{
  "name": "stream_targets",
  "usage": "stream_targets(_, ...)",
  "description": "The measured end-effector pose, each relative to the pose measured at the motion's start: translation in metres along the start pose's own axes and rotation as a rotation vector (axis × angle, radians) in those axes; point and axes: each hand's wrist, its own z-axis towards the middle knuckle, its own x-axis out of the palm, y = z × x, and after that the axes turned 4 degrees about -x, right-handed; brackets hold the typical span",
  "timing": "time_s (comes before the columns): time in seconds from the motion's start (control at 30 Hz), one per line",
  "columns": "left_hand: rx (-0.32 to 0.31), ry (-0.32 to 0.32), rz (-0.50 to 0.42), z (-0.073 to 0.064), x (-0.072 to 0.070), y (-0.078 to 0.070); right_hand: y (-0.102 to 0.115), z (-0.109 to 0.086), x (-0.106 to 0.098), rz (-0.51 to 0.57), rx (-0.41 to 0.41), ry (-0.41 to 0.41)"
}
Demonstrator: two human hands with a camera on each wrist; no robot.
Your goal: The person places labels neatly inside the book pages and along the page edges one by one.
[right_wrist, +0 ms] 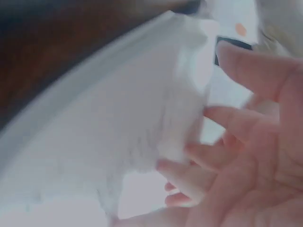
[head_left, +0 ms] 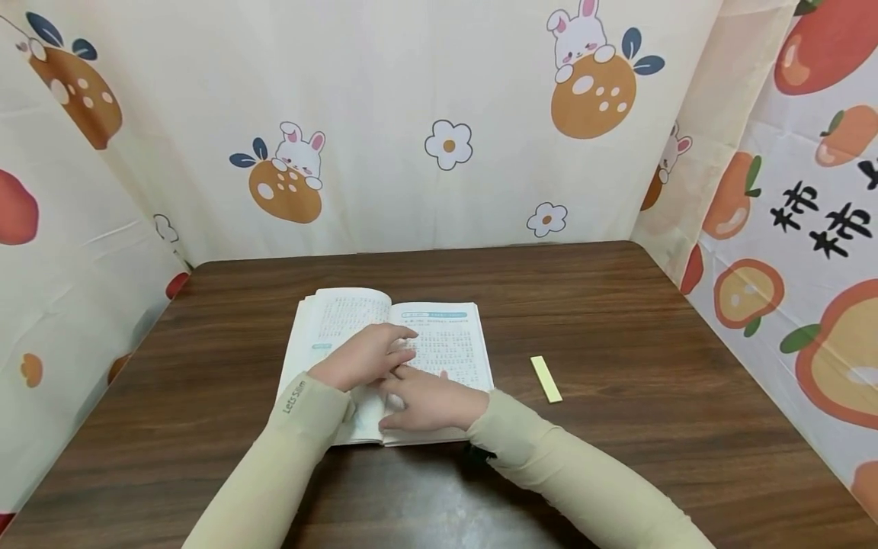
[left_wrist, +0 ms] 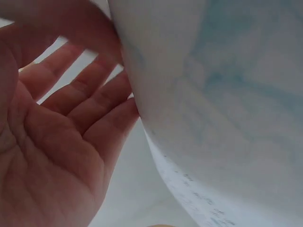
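An open book with printed pages lies on the table, slightly left of the middle. My left hand is over its centre fold, fingers pointing right. From the right, my right hand reaches over the lower part of the right page, and the fingertips of both hands overlap near the fold. In the left wrist view, loosely extended fingers touch the edge of a raised, curving page. The right wrist view, blurred, has the right fingers spread against a page.
A narrow pale yellow strip lies right of the book on the brown wooden table. Curtains with rabbit and fruit prints stand behind the table and along both sides.
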Motion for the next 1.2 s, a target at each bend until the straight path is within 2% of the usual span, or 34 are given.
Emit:
stream_targets(0.1,-0.013,0.007,-0.043,0.001,-0.002,0.0,-0.007,-0.007,-0.008,0.084,-0.042,-0.022)
stream_targets(0.2,-0.01,-0.004,-0.085,0.003,-0.003,0.002,-0.017,-0.014,-0.017,0.1,-0.039,-0.068)
stream_targets(0.33,-0.005,-0.026,-0.102,0.004,-0.002,0.007,-0.034,-0.029,-0.028,0.099,0.09,-0.155)
stream_targets(0.5,-0.073,0.003,-0.119,0.004,-0.001,0.011,-0.063,-0.052,-0.043,-0.004,0.262,-0.228)
stream_targets(0.6,-0.108,0.027,-0.124,0.003,-0.003,0.011,-0.084,-0.065,-0.05,-0.07,0.335,-0.221)
stream_targets(0.73,-0.108,0.05,-0.109,0.001,-0.006,0.011,-0.108,-0.08,-0.052,-0.052,0.421,-0.19)
stream_targets(0.9,-0.109,0.074,-0.105,-0.002,-0.01,0.011,-0.125,-0.093,-0.048,-0.023,0.469,-0.144)
stream_targets(1.0,-0.121,0.102,-0.134,-0.005,-0.013,0.011,-0.129,-0.099,-0.047,0.039,0.506,-0.119)
stream_targets(1.2,-0.156,0.145,-0.205,-0.008,-0.019,0.009,-0.13,-0.104,-0.049,0.227,0.589,-0.081)
